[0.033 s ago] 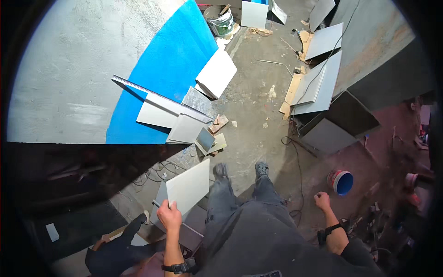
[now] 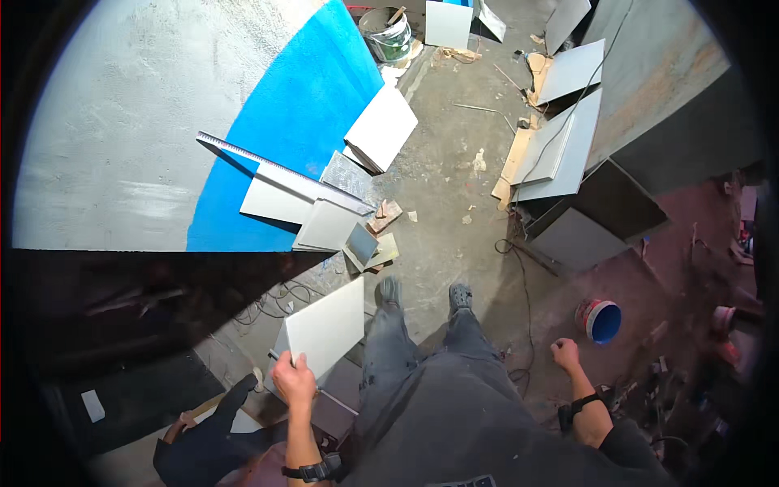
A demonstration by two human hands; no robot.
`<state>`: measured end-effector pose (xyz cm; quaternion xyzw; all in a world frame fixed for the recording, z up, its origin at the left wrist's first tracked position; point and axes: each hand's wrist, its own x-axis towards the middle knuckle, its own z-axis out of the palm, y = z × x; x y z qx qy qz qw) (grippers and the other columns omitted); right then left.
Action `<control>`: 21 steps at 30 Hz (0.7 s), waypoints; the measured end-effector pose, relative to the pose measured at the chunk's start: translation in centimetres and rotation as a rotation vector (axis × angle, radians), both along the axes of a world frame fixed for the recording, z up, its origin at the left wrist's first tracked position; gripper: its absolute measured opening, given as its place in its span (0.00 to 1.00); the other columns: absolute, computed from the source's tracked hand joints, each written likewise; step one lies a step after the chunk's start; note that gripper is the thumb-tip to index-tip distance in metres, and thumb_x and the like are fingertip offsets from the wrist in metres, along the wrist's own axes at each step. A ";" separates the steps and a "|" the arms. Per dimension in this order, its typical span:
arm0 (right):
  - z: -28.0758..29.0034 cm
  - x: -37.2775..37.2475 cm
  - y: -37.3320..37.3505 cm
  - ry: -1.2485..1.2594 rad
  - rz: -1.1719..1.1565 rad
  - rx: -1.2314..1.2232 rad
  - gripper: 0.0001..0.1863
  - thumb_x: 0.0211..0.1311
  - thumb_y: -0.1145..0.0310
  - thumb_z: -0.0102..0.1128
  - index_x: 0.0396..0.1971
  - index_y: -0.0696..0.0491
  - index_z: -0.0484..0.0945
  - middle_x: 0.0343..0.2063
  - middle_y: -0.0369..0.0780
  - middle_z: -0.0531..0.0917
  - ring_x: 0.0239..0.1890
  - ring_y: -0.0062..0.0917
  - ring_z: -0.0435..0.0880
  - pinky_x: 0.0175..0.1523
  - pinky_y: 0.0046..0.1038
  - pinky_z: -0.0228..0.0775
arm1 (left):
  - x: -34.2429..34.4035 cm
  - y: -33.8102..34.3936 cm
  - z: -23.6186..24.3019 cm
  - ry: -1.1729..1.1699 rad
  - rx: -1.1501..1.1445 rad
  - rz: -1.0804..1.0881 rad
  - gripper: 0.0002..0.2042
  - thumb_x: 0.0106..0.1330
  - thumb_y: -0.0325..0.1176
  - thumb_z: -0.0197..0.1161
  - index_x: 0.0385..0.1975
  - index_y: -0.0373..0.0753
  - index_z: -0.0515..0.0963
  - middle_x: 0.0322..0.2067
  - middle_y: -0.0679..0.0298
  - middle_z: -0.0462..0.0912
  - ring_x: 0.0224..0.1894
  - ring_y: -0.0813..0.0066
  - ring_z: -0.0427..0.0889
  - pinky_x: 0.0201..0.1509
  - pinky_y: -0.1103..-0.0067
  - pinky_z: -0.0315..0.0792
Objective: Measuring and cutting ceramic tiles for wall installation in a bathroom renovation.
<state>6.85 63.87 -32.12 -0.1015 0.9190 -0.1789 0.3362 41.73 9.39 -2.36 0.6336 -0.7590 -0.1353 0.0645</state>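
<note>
My left hand [image 2: 294,380] is closed on the lower edge of a white square tile [image 2: 327,329], which tilts up at my left side. A thin metal rod [image 2: 339,401] crosses behind that hand, its dark end showing past the fingers; I cannot tell whether the hand grips it too. Grey tiles [image 2: 344,381] stand partly hidden behind the white one. Off to the right, my right hand [image 2: 565,354] hangs with curled fingers, apart from a red-and-white bucket with a blue inside [image 2: 602,321]. Whatever those fingers may hold is hidden.
A long ruler [image 2: 272,169] lies over tiles [image 2: 274,195] against the blue-painted wall [image 2: 284,105]. More tiles [image 2: 552,154] lean along the right side, with a cable [image 2: 527,316] on the floor. Another person's dark sleeve [image 2: 213,434] shows at lower left. A bucket [image 2: 388,36] stands far ahead.
My left hand and the white tile have shifted slightly to the left. My right hand has barely moved.
</note>
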 end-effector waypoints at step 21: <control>-8.6 5.9 7.2 -0.101 -0.386 -0.020 0.10 0.56 0.70 0.61 0.28 0.63 0.83 0.22 0.43 0.84 0.21 0.29 0.85 0.28 0.34 0.77 | -1.5 -3.2 6.4 -0.244 -0.191 0.067 0.10 0.56 0.28 0.67 0.36 0.30 0.84 0.31 0.45 0.86 0.37 0.46 0.85 0.43 0.63 0.76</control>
